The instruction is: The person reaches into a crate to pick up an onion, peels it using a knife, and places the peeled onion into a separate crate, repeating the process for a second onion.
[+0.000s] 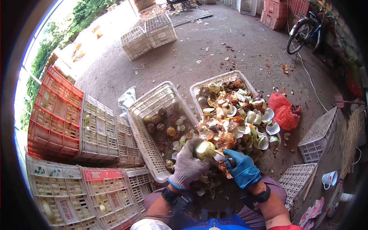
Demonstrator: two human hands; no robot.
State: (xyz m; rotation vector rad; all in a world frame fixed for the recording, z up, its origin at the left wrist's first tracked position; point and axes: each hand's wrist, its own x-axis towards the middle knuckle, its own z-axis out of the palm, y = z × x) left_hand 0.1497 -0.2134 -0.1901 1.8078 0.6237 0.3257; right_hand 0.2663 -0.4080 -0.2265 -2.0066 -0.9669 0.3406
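My left hand, in a grey knitted glove, is closed around a pale green-yellow onion above the peelings. My right hand, in a blue rubber glove, is closed on what looks like a small knife. Its thin blade points at the onion's right side; the handle is hidden in the fist. Beyond my hands lies a heap of onion skins and cut layers, spilling over a white crate. Left of it, a tilted white crate holds several brownish onions.
Stacked red crates and white crates filled with produce stand at the left. A red net bag lies right of the heap. White crates and a mug are at the right; a bicycle stands farther back.
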